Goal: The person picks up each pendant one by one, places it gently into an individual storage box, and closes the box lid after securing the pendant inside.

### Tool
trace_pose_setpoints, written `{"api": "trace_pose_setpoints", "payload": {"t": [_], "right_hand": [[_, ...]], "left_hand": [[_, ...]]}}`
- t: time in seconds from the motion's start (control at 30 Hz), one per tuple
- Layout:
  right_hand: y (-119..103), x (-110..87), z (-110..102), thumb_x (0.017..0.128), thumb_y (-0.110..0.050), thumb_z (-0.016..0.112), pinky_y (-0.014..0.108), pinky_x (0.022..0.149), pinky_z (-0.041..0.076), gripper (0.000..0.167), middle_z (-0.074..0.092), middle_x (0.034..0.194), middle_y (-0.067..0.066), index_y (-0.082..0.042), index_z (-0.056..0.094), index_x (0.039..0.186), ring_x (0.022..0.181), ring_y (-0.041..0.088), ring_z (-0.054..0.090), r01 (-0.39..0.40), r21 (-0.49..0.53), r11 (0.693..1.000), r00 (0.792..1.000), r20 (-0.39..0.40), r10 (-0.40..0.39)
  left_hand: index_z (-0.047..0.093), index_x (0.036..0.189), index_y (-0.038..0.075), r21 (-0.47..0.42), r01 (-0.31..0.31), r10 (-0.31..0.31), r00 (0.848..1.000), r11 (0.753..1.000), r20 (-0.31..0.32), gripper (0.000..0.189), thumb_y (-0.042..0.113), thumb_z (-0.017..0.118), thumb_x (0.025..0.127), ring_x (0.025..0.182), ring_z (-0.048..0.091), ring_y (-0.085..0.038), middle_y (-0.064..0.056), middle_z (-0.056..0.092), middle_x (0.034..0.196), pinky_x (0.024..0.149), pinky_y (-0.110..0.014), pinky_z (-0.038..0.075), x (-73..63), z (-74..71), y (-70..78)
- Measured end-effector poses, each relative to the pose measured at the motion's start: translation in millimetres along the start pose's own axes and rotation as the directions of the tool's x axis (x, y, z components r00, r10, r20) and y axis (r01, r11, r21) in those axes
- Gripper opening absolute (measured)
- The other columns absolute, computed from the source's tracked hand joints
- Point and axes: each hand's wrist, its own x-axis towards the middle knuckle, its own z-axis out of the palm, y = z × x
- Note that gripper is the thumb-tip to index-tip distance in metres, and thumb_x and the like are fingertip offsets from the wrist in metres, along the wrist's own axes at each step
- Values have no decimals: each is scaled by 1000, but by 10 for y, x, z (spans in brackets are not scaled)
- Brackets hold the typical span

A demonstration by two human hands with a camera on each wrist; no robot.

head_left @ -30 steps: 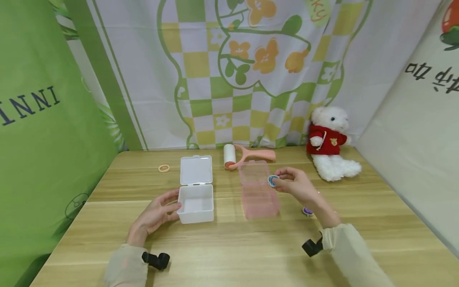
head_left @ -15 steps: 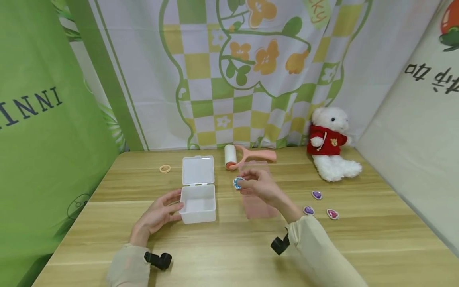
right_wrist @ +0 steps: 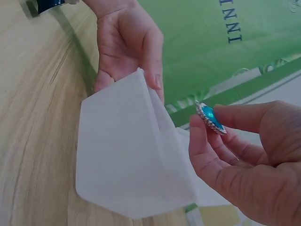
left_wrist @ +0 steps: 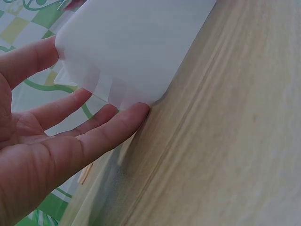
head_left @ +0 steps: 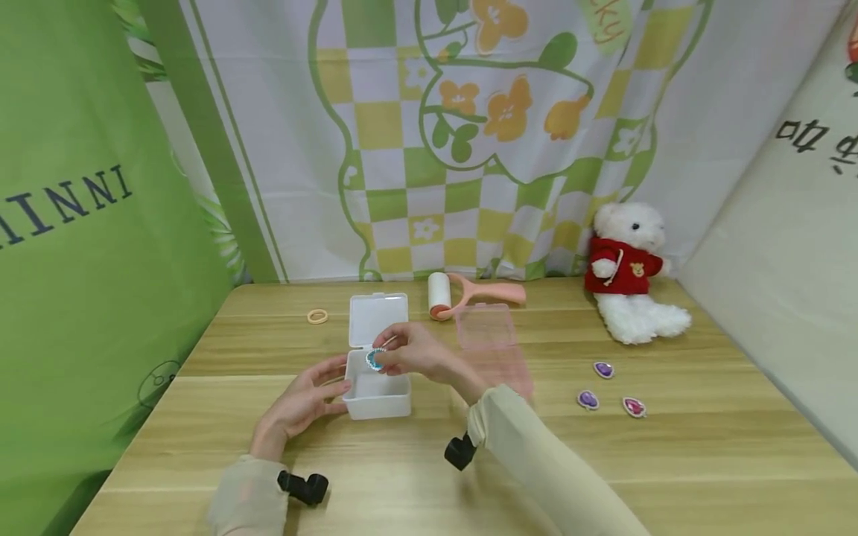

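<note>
In the head view, my right hand is over the open white plastic box. It pinches a blue rhinestone gem with a silver beaded edge between thumb and fingertips. The gem sits level with the box's opening, tilted in the right wrist view. My left hand holds the box at its left side, thumb at the rim and fingers spread along the wall, as the left wrist view shows up close. The box's lid lies folded back. Two purple gems and a pink gem lie on the table at right.
Behind my right forearm stands an open pink translucent box, partly hidden. A lint roller lies at the back, a tan ring at the back left. A white plush bear in a red hoodie sits at the back right.
My right hand has carried the blue gem leftward, from above the pink box to the white box's opening. The left hand has kept its hold on the white box.
</note>
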Motion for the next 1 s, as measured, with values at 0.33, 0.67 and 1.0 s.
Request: {"api": "trace_pose_setpoints", "payload": {"t": [0.33,0.67,1.0], "right_hand": [[34,296,243,81,2,72,25,58,56,14,65,81,7,1,67,94,61,14,62,11,-377,926,998,68,16],[23,389,370,79,3,70,16,47,43,15,61,70,-4,-9,70,88,52,7,52,63,-757,650,976,183,119],[81,458,442,75,8,63,18,50,40,24,57,73,-6,-14,70,83,65,10,50,36,-866,500,977,137,166]], "left_hand": [[19,148,-8,-12,-7,6,1000,1000,-8,65,2,55,95,114,50,-23,-32,23,145,91,-47,51,4,-6,-15],[16,148,-9,-12,-14,14,1000,1000,3,65,1,53,95,111,53,-22,-35,21,145,91,-44,51,-3,-6,15],[18,148,-7,-13,0,0,1000,1000,-12,65,2,54,95,114,51,-26,-33,24,145,90,-44,51,-11,-3,16]]}}
